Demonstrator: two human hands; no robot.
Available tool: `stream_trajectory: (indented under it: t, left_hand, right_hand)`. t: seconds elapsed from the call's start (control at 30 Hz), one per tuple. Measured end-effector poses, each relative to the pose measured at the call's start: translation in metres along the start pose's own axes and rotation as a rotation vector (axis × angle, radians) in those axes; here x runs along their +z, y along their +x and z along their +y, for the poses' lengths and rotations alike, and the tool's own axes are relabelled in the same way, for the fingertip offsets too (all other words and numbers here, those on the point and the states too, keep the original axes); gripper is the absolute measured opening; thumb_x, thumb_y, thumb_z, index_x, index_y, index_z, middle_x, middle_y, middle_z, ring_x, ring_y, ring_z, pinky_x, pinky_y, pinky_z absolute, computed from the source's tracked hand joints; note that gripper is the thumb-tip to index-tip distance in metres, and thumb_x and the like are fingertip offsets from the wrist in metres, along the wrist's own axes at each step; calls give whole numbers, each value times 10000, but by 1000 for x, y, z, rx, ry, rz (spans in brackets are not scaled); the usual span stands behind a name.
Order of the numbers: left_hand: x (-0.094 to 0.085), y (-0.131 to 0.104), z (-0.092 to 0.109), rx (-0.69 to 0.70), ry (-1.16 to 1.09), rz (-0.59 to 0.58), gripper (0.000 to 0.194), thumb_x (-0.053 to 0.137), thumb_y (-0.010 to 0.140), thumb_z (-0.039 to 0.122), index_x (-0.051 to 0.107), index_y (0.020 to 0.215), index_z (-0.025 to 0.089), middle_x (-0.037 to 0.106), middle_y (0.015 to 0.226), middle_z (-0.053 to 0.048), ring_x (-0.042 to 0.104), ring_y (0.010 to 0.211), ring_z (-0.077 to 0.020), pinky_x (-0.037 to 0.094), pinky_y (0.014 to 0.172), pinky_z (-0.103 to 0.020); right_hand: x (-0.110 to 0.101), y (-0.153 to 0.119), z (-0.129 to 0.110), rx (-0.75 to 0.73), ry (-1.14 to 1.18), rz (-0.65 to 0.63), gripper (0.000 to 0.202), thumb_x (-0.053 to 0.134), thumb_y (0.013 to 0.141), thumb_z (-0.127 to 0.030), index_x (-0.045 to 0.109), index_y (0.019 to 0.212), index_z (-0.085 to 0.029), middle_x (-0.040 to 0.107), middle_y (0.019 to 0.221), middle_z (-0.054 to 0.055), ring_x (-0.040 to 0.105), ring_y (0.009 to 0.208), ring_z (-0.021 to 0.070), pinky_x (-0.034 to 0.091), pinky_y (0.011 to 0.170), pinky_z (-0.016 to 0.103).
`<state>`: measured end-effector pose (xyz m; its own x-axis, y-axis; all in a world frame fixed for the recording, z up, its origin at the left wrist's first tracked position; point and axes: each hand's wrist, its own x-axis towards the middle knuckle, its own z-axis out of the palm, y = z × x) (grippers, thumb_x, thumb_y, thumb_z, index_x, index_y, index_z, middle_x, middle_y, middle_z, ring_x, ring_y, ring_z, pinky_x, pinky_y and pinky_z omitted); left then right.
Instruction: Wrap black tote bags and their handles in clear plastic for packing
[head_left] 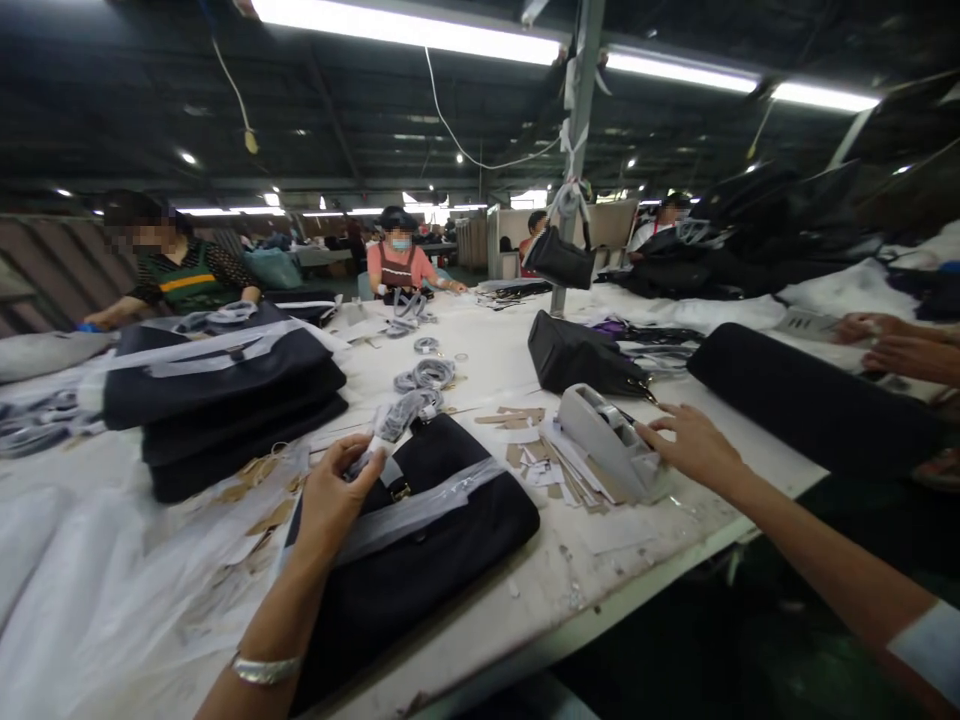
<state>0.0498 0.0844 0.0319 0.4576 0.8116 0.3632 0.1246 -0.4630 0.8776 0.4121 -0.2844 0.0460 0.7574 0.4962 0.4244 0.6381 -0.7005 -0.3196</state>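
A black bag (442, 545) lies flat at the front of the white table, a pale strip of wrapping across it. My left hand (339, 490), a silver bangle on its wrist, closes its fingers on a wrapped grey strap (394, 425) at the bag's upper left. Stretched out to the right, my right hand (690, 445) has its fingers apart beside a grey tape dispenser (600, 435); its fingertips are near the dispenser's right end. Under and left of the dispenser are white and brown paper slips (536, 465).
Stacked black bags (240, 400) stand at the left. Coiled grey straps (431, 375) lie mid-table. A dark bag (574, 355) and a long black piece (802, 400) are at the right, near another person's hands (892, 340). More people work behind.
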Motion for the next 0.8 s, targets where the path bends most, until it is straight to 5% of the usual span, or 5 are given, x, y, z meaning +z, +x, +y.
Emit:
stream_trajectory:
  t: [0.17,0.47,0.57,0.67,0.8]
  left_hand:
    - [-2,-6,4,-2,-14,2,460,730,728,520,643,1056,208,737,1072,-86,677,1077,-278,501,974,-405]
    - [-1,-9,6,-16,-12,15,443,728,726,507,655,1044,208,734,1073,-88,672,1090,-277,509,977,-398]
    - [-1,-9,5,-27,-5,21,443,730,725,505,657,1051,213,731,1083,-87,666,1104,-277,505,986,-401]
    - [-1,-9,6,-49,12,36,438,737,718,495,664,1049,218,736,1068,-84,670,1100,-278,507,986,-406]
    - [0,-9,7,-59,6,43,419,745,710,477,672,1031,218,737,1059,-82,669,1101,-277,504,993,-411]
  right_hand:
    - [-11,-6,3,458,654,-336,391,737,654,-572,786,759,-199,741,1078,139,602,1144,374,450,993,504]
    - [-54,-22,-20,440,1001,-65,260,799,693,-437,765,811,-207,702,1188,121,594,1200,282,488,1043,391]
    - [-63,-42,-16,521,1019,-159,288,809,716,-429,763,849,-178,727,1108,137,681,1037,264,589,904,347]
    - [-51,-67,-6,655,1032,-214,265,837,701,-369,766,842,-156,755,957,135,718,821,209,626,704,252]
    - [-12,-90,2,754,1068,-68,204,867,646,-287,763,771,-165,756,797,93,687,648,152,588,549,187]
